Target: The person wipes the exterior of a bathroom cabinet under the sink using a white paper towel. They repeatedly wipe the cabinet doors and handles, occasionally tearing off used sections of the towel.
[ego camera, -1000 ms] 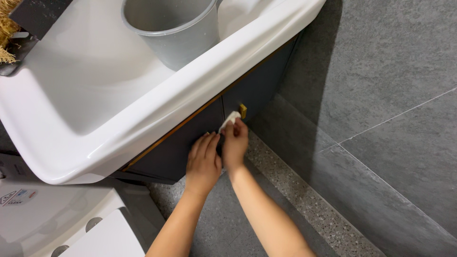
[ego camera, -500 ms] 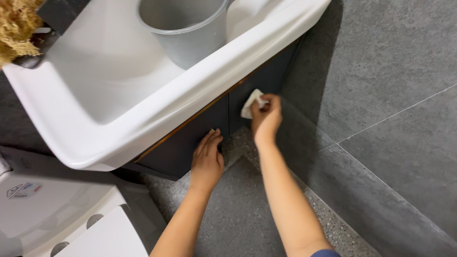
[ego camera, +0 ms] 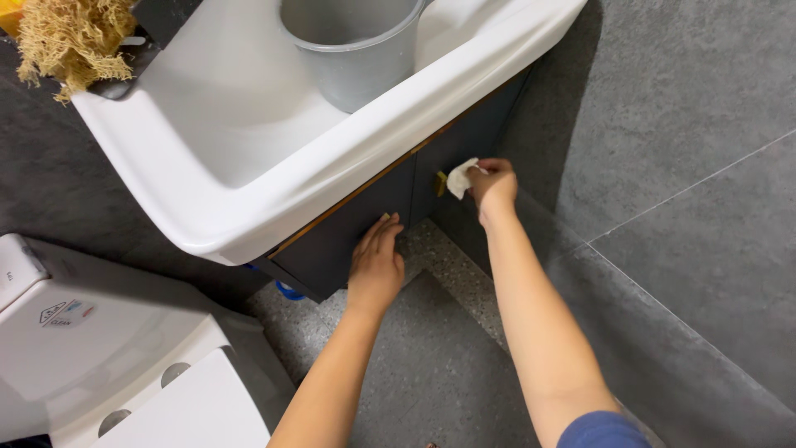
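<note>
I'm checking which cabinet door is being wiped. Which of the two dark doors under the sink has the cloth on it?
The right-hand door: the right hand presses a white cloth by its brass handle. The left hand rests flat on the left-hand door.

Left hand [ego camera: 376, 267] flat, fingers extended; right hand [ego camera: 492, 184] clenched, arm outstretched

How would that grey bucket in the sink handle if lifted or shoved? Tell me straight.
The bucket looks like thin plastic, and what shows of its inside looks empty, so probably light for its size. It stands upright in the white sink on a sloping basin, so a push would likely slide or tip it. Its smooth wall may be slippery if wet.
</note>
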